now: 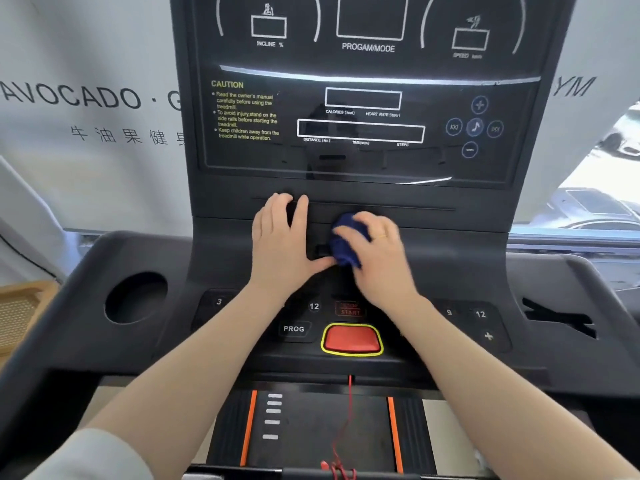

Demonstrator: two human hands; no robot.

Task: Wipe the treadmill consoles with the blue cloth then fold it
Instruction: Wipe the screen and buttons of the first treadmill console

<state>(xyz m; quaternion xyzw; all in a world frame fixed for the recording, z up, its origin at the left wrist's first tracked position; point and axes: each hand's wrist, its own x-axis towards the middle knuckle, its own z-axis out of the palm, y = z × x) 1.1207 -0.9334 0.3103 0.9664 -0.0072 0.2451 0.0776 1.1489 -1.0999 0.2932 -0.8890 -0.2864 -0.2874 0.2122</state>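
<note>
Blue cloth [343, 242] bunched into a ball, no long axis or pointing end discernible; pressed against black treadmill console [363, 202] on the sloped ledge just below the display panel [363, 126], near centre. Right hand [377, 254] over the cloth, fingers [349, 233] curled round it, gripping. Left hand [282, 242] flat on the ledge just beside the cloth, fingers straight and spread, holding nothing; thumb tip touching or nearly touching the cloth. Slightly blurred at the cloth. Open ledge to the right of the cloth, up to the console's right edge. Below the hands: button row and red safety key [351, 339]. Round cup holder [136, 297] well left, apart from both hands. Running belt [318, 427] beneath.
</note>
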